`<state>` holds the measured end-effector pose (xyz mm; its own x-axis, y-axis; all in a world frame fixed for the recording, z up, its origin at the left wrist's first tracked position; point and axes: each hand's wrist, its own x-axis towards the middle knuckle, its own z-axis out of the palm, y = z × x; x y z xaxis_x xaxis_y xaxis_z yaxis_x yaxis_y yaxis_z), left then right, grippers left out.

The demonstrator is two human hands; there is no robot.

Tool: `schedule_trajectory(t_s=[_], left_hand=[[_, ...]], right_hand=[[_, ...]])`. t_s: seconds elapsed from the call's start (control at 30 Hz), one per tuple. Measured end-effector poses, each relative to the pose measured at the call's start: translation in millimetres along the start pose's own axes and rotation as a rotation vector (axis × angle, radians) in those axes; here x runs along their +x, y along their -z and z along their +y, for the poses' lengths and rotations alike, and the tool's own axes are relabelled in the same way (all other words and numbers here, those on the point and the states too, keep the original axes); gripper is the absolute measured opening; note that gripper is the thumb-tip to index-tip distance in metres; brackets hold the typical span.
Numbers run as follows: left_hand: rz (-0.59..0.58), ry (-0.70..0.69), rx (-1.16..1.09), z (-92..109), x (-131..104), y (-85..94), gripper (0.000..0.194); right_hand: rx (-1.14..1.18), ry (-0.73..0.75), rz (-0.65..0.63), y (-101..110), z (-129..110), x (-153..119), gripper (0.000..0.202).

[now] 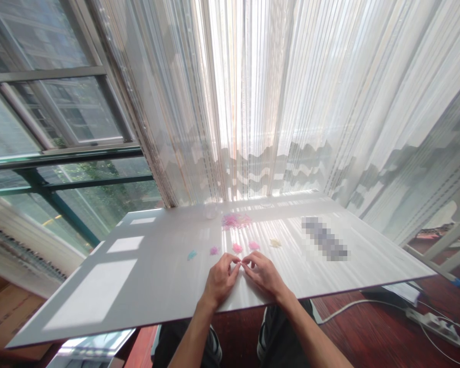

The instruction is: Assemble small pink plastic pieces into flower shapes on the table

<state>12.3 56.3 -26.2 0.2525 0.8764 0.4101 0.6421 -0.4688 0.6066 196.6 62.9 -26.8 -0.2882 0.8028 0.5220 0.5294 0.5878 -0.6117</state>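
My left hand (221,278) and my right hand (264,276) meet over the near part of the white table (168,286). Thumb and fingers of each are pinched, tip to tip. Whatever lies between them is too small to make out. Just beyond the fingertips is a row of small piles of tiny pieces: a teal pile (192,254), a purple pile (214,251), a coral-pink pile (237,248), a pink pile (254,246) and a pale yellow pile (275,243). Behind them spreads a larger pink and purple heap (235,221).
A clear round container (210,212) stands near the table's back edge. To the right, a pixelated patch (324,238) hides something. Sheer curtains (249,128) hang behind the table. A power strip (435,324) with cables lies on the floor at right, a cardboard box (11,322) at left.
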Motion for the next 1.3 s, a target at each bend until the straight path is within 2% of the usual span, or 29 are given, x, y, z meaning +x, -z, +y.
schedule_trajectory(t_s=[0.97, 1.3], left_hand=[[-0.004, 0.037, -0.064, 0.5, 1.2, 1.4, 0.016], [0.01, 0.044, -0.043, 3.0, 0.9, 2.5, 0.017]], right_hand=[[0.003, -0.069, -0.034, -1.0, -0.9, -0.2, 0.008], [0.005, -0.046, -0.026, 1.0, -2.4, 0.7, 0.01]])
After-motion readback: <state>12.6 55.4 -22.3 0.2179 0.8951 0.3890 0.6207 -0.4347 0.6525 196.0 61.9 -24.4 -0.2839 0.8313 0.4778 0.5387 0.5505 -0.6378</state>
